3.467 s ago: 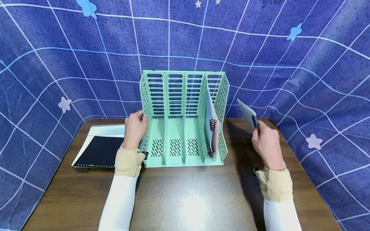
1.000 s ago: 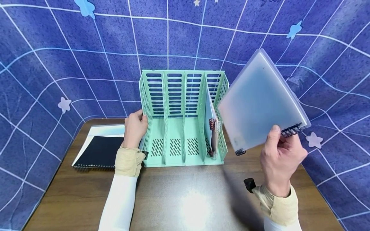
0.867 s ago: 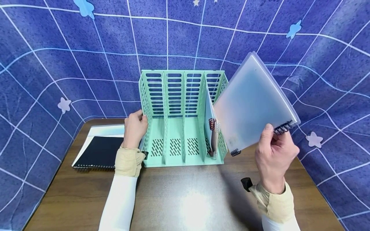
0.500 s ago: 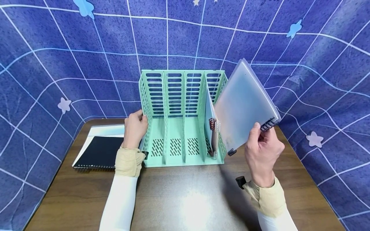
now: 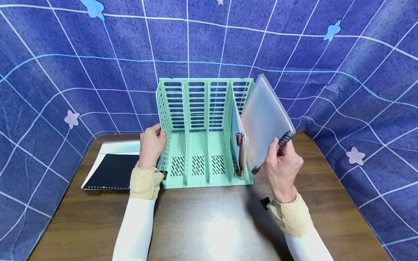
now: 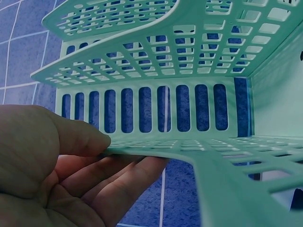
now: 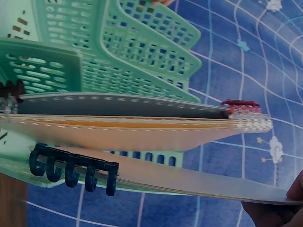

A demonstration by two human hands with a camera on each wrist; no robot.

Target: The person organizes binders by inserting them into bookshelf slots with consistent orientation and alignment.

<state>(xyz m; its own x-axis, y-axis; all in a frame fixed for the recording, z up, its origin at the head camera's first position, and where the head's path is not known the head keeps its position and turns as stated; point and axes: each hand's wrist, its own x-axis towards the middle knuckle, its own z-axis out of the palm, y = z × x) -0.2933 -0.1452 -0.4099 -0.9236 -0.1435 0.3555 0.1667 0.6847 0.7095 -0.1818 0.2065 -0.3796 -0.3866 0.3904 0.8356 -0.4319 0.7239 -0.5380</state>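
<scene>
A mint-green file rack (image 5: pixel 197 145) with side-by-side compartments stands upright on the table. My left hand (image 5: pixel 152 145) grips its left side wall; in the left wrist view the thumb lies on the inner side and the fingers outside. My right hand (image 5: pixel 283 170) pinches a ring-bound notebook (image 5: pixel 266 119) with a frosted clear cover by its bound edge, near the upper black rings. The notebook is tilted and overlaps the rack's right wall, its lower black rings close to that wall's front edge. Notebooks with red-brown and clear rings (image 5: pixel 240 140) lean inside the rightmost compartment.
Left of the rack, a black spiral notebook (image 5: pixel 112 172) lies on a white and pale blue one (image 5: pixel 121 146), partly behind the left forearm. A blue cloth (image 5: pixel 209 43) with stars and white lines hangs behind the brown wooden table (image 5: pixel 196 217).
My right hand raised the frosted notebook and turned its cover toward the head camera, then carried it left and turned it more edge-on beside the rack. The left hand stays on the rack wall.
</scene>
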